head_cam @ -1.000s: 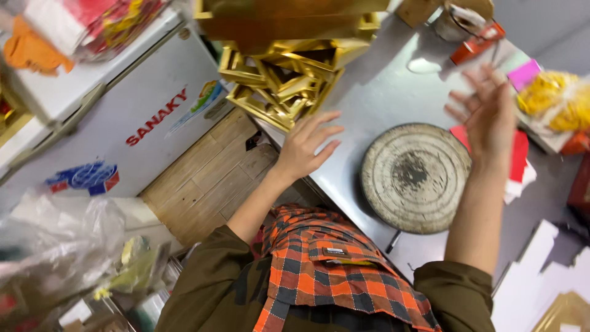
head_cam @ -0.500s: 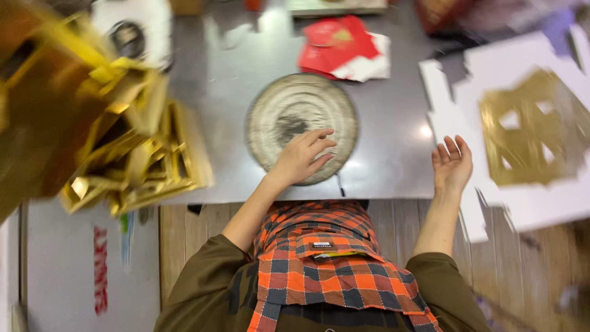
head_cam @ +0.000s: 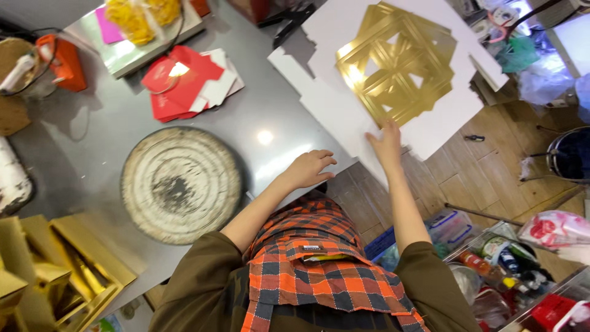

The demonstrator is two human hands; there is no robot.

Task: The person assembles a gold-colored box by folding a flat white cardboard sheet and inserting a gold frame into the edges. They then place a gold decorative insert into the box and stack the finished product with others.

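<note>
My right hand (head_cam: 387,142) lies flat, fingers spread, on a stack of white card sheets (head_cam: 344,104), just below a gold lattice cut-out (head_cam: 396,61) lying on the top sheet. It grips nothing. My left hand (head_cam: 308,168) rests on the grey metal table (head_cam: 270,98) near its edge, fingers loosely apart and empty, between a worn round disc (head_cam: 179,183) and the white sheets. Both sleeves are olive, and an orange plaid apron covers my chest.
Folded red cards (head_cam: 184,81) lie beyond the disc. Gold boxes (head_cam: 67,270) are piled at the lower left. An orange tool (head_cam: 58,60) and yellow items on a tray (head_cam: 147,24) sit at the far left. Bins of bottles and bags (head_cam: 504,258) stand on the wooden floor at the right.
My view has swung to the right. My left hand has left the round disc and moved to the table edge. My right hand has reached onto the white sheet by the gold cut-out.
</note>
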